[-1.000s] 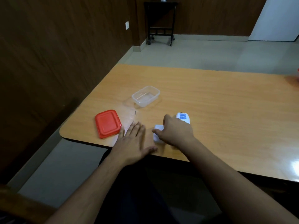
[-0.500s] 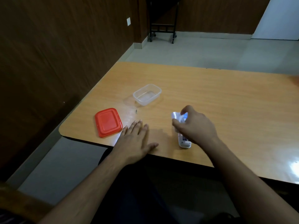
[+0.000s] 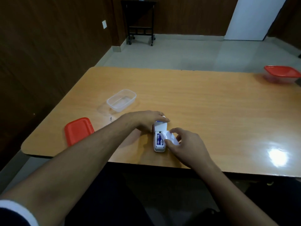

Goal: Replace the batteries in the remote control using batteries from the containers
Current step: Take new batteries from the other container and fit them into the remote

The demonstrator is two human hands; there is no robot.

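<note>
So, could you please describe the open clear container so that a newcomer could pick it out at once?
Start at the wooden table and look to its left part, nearest the dark panelled wall. The clear container sits there, beyond the loose red lid and the two hands. Unlike the other container at the far right edge, it is lidless, see-through and looks empty.

White remote (image 3: 160,137) face-down, compartment open, blue batteries (image 3: 159,139) inside

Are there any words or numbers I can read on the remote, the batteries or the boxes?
None can be read.
Blue batteries in the open white remote control: label too blurred.
Clear plastic container, loose red lid, red-lidded container: no print visible.
White battery cover in the right hand: plain.
</note>
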